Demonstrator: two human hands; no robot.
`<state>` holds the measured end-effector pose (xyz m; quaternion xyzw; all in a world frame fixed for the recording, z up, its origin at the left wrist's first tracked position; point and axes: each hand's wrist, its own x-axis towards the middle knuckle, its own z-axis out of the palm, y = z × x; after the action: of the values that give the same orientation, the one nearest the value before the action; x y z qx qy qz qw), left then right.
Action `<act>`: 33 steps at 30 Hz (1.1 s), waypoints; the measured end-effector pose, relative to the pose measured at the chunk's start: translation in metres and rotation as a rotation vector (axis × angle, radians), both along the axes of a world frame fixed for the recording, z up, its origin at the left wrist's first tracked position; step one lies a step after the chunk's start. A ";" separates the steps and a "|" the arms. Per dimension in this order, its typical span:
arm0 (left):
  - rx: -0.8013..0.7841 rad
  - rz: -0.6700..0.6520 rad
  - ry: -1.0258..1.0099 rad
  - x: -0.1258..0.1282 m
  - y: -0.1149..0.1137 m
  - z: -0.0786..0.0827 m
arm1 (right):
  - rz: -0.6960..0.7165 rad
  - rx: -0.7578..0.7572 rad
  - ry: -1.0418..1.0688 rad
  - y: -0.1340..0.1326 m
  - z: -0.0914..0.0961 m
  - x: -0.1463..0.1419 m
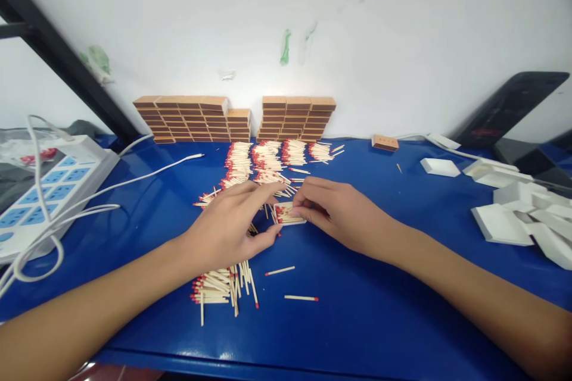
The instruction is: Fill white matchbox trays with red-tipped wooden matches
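A small white matchbox tray [300, 222] with red-tipped matches [284, 214] in it lies on the blue table, between my two hands. My left hand [236, 217] curves about the tray's left end, thumb and forefinger wide apart, the thumb tip close to its near left corner. From the right, my right hand [337, 211] reaches over the tray with thumb and fingers pinched at the matches inside; the fingertips partly hide them. Loose matches [212, 286] lie in a pile nearer me, partly behind my left hand. Two single matches [301, 297] lie to the right of that pile.
Rows of matches [267, 155] lie beyond my hands, before stacked matchboxes [187, 119] along the wall. One matchbox [385, 143] lies apart at the right. White trays [503, 225] are heaped far right. A power strip [53, 184] with white cables stands at the left.
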<state>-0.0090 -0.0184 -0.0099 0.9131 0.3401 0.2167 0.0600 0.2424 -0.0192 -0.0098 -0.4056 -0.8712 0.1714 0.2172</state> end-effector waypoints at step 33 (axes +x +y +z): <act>-0.045 -0.019 -0.017 0.001 -0.001 0.002 | -0.055 -0.087 -0.041 -0.002 0.005 0.000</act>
<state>-0.0080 -0.0192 -0.0082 0.9129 0.3357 0.2159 0.0854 0.2421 -0.0213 -0.0047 -0.4418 -0.8558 0.1947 0.1859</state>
